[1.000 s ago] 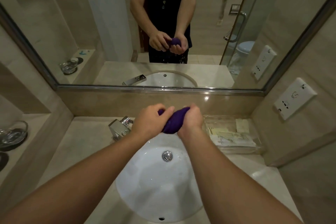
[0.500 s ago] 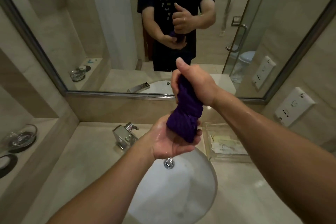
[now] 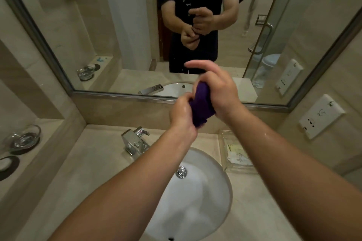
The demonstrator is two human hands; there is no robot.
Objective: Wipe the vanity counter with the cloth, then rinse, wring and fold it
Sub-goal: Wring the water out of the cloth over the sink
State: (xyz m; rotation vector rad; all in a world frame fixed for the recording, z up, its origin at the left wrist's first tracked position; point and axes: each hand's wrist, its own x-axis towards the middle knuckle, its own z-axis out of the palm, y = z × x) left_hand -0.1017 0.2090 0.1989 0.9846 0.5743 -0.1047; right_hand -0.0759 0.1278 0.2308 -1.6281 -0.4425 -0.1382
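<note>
A purple cloth (image 3: 201, 103) is bunched into a tight twisted roll, held upright above the back of the white sink (image 3: 213, 191). My right hand (image 3: 217, 88) grips its upper end, with the thumb sticking out to the left. My left hand (image 3: 181, 112) is closed around its lower end from the left. Both hands and my right forearm look wet. The beige vanity counter (image 3: 88, 172) surrounds the sink. Most of the cloth is hidden inside my fists.
A chrome faucet (image 3: 135, 141) stands left of the sink's back edge. A clear tray (image 3: 238, 154) with paper packets sits on the counter at right. A glass dish (image 3: 24, 139) rests on the left ledge. The mirror (image 3: 117, 25) and a wall socket (image 3: 321, 117) lie behind.
Both hands went from wringing the cloth sideways low over the basin to holding it upright and higher. Since half a second ago my left hand has closed over the lower end.
</note>
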